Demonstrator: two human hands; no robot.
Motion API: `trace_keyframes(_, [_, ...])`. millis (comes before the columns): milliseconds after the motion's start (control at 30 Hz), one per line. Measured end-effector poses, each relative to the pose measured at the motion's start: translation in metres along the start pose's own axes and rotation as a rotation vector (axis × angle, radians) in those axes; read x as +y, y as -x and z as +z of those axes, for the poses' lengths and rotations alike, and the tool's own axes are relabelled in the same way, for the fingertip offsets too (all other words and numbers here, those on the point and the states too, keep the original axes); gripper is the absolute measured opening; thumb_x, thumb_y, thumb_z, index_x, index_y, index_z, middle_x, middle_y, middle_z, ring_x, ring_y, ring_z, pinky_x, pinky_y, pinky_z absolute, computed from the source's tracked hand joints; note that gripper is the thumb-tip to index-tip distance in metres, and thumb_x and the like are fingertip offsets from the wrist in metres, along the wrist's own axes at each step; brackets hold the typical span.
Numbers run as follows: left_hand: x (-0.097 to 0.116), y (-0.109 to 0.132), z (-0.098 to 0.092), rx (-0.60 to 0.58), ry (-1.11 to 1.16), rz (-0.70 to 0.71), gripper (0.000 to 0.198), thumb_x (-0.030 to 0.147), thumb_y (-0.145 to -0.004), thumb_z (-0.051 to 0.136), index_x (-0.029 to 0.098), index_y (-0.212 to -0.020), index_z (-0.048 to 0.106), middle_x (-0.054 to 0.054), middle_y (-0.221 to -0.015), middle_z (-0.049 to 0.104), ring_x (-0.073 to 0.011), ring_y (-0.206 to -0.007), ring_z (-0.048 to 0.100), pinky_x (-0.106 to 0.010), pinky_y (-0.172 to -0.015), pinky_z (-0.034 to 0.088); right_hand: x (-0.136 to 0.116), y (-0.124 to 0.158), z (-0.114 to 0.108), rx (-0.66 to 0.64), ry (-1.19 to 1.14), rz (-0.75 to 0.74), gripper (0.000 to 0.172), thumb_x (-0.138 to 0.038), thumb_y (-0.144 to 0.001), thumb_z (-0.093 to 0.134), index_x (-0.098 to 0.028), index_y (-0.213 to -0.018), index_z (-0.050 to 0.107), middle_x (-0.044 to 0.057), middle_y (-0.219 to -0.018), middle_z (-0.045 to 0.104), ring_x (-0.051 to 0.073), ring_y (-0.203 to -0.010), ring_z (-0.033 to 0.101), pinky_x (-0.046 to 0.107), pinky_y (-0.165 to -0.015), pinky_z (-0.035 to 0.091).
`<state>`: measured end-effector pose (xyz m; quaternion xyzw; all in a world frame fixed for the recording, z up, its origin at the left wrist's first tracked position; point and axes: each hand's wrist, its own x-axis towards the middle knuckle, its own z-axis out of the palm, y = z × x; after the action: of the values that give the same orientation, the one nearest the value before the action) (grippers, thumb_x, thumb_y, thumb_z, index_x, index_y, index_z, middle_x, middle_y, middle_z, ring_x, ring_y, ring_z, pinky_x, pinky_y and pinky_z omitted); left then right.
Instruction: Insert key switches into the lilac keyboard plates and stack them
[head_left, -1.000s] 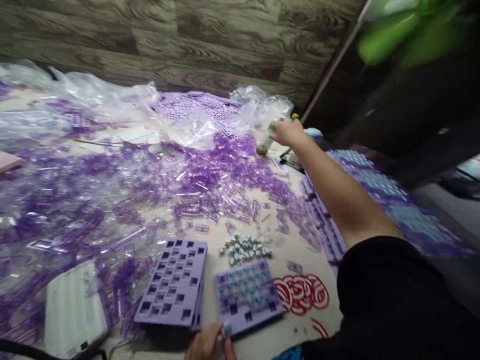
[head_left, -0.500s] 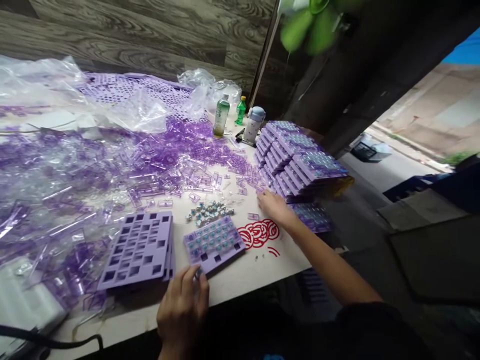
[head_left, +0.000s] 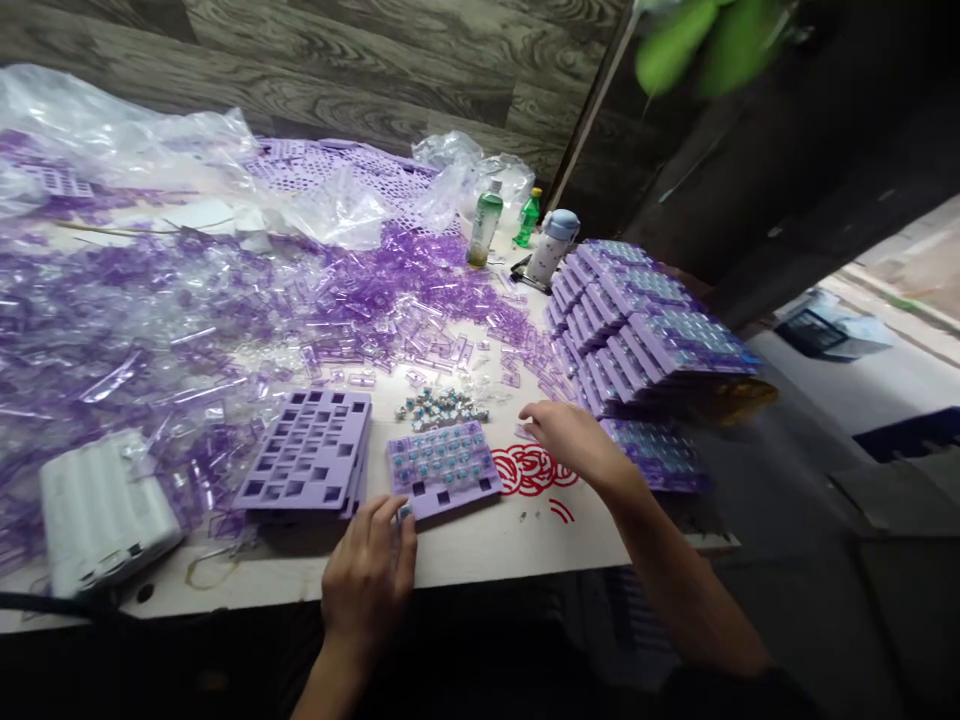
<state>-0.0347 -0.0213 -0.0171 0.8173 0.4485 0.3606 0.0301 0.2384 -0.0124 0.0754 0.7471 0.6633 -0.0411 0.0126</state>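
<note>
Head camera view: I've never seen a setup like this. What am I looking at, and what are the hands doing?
No machine here: one camera worn on a person's head looks down at their bare hands. On the white table lie heaps of clear purple plastic pieces, a stack of empty purple plates and stacks of filled plates. The left hand touches the corner of a purple plate fitted with small switches; any grip is hard to tell. The open right hand hovers near a red printed pattern.

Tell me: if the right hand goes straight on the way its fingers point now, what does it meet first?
Probably the loose translucent purple plastic pieces just ahead of the right hand; depth is unclear from this view.
</note>
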Motion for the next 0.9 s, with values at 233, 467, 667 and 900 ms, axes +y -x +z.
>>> trace_keyframes(233, [0.0, 0.001, 0.002, -0.009, -0.013, 0.001, 0.018, 0.027, -0.088, 0.047, 0.018, -0.101, 0.056, -0.005, -0.1, 0.061, -0.017, -0.085, 0.061, -0.027, -0.072, 0.044, -0.019, 0.03, -0.035, 1.532, -0.093, -0.395, 0.031, -0.011, -0.078, 0.058, -0.025, -0.104, 0.048, 0.005, -0.122, 0.05, 0.026, -0.113, 0.048, 0.045, -0.093, 0.041])
trace_keyframes(467, [-0.002, 0.003, 0.003, -0.063, -0.029, -0.008, 0.02, 0.029, -0.091, 0.041, 0.021, -0.101, 0.056, -0.004, -0.101, 0.06, -0.0143, -0.078, 0.061, -0.025, -0.064, 0.045, -0.017, 0.003, -0.036, 0.884, -0.109, -0.323, 0.012, -0.01, -0.083, 0.052, -0.02, -0.083, 0.045, 0.008, -0.118, 0.053, 0.027, -0.119, 0.042, 0.043, -0.095, 0.039])
trace_keyframes(667, [-0.002, 0.004, 0.005, -0.042, -0.031, -0.015, 0.02, 0.028, -0.09, 0.042, 0.02, -0.102, 0.056, -0.005, -0.102, 0.061, -0.0155, -0.082, 0.061, -0.025, -0.068, 0.044, -0.015, -0.048, -0.034, 0.33, 0.022, -0.113, 0.002, -0.016, -0.084, 0.056, -0.016, -0.086, 0.057, 0.007, -0.087, 0.063, 0.022, -0.087, 0.058, 0.033, -0.079, 0.04])
trace_keyframes(900, [-0.002, 0.005, 0.004, 0.004, -0.02, 0.001, 0.024, 0.025, -0.089, 0.046, 0.02, -0.11, 0.056, -0.006, -0.104, 0.061, -0.0172, -0.086, 0.06, -0.027, -0.072, 0.043, -0.051, -0.087, -0.038, 0.049, -0.028, -0.222, 0.015, -0.02, -0.091, 0.049, -0.018, -0.095, 0.064, 0.005, -0.097, 0.065, 0.018, -0.09, 0.059, 0.025, -0.076, 0.039])
